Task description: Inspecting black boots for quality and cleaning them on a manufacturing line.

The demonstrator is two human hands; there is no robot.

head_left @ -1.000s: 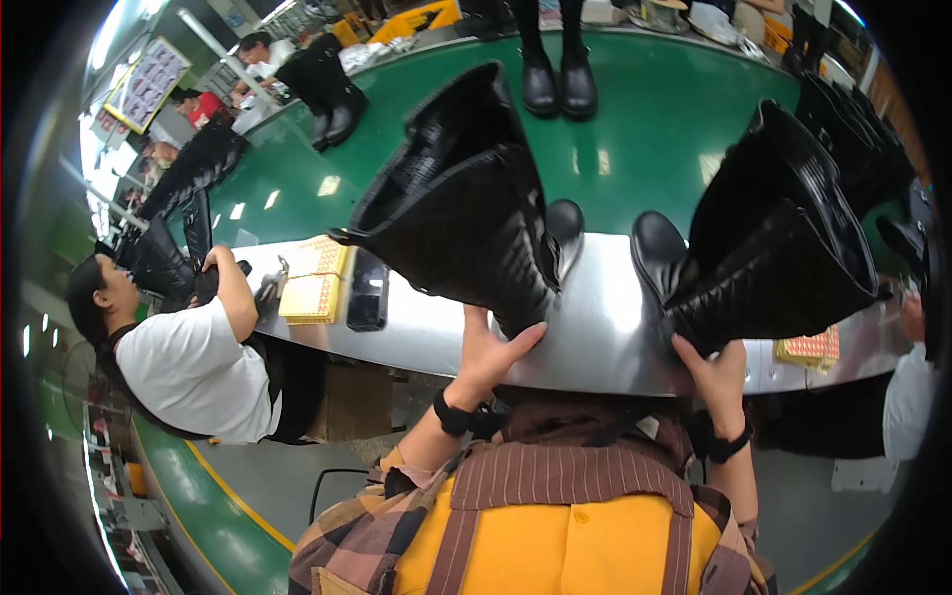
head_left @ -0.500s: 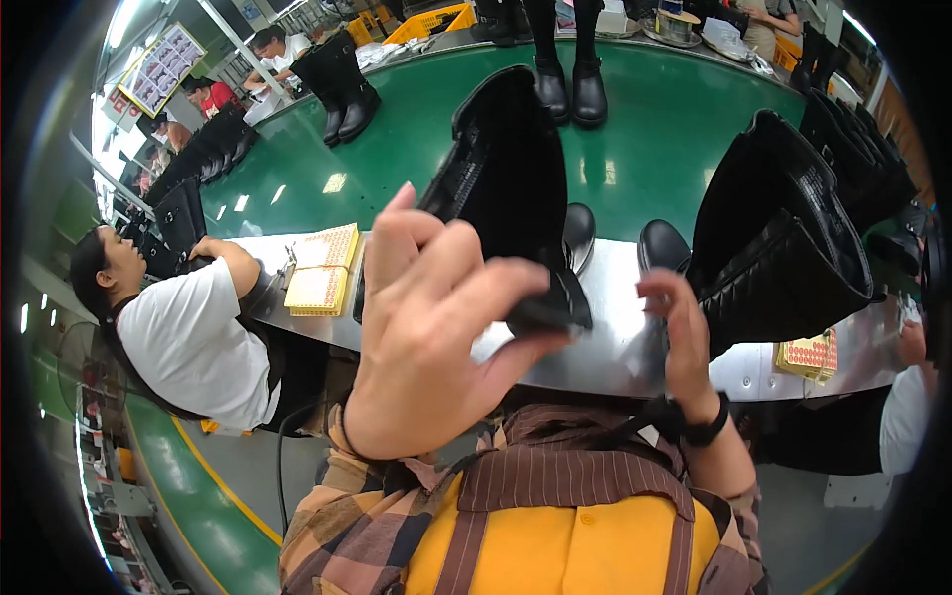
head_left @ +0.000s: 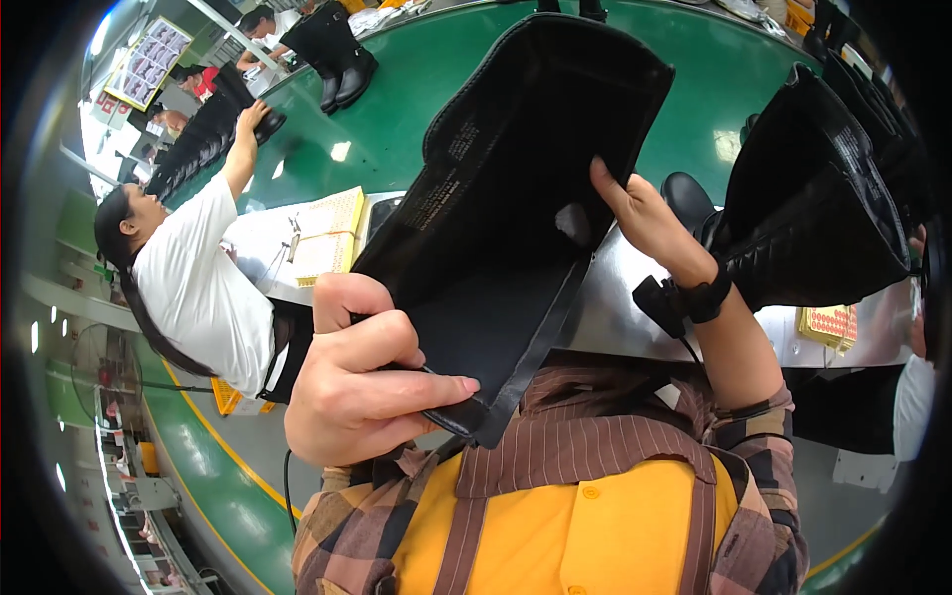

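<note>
Your left hand (head_left: 362, 382) is clenched on the lower edge of the black boot (head_left: 526, 198), thumb across the open shaft flap. Your right hand (head_left: 645, 223) reaches into the shaft from the right, fingers inside; can't tell if they grip. The boot is lifted close to your chest, above the metal table (head_left: 635, 317). Second boot (head_left: 813, 208) stands on the table to the right. Yellow tray (head_left: 831, 325) beside it, contents unclear. A co-worker (head_left: 198, 288) sits to the left.
</note>
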